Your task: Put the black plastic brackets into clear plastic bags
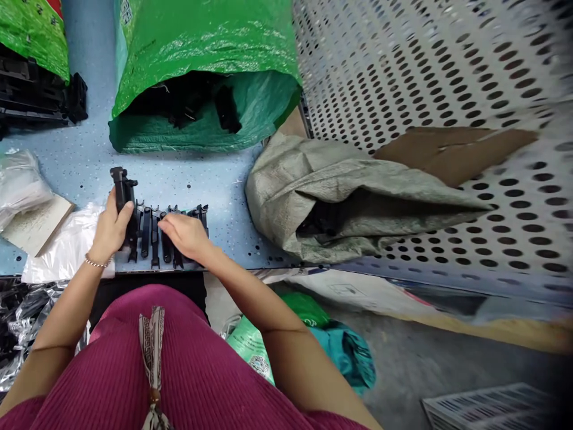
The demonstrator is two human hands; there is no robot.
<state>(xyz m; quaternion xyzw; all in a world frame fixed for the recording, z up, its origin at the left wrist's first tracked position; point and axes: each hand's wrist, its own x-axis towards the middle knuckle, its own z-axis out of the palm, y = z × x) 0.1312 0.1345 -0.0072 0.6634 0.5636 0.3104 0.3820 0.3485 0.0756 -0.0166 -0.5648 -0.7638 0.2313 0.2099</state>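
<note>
My left hand (113, 224) is closed around a black plastic part (124, 190), long and narrow, which stands up from the table's front area. To its right, several slim black plastic pieces (154, 239) lie side by side in a row, their forked ends toward the far side. Over the right part of this row is my right hand (185, 235), fingers bent and pressed together at one of the black pieces. Its palm hides the pieces beneath, and what its fingertips grip cannot be made out fully.
A green woven sack (206, 48) holding black parts lies open behind the row. Right of it rests a grey sack (286, 197), before a perforated metal surface (514, 227). Clear plastic bags (67, 239) lie at left. More black parts (36, 98) sit far left.
</note>
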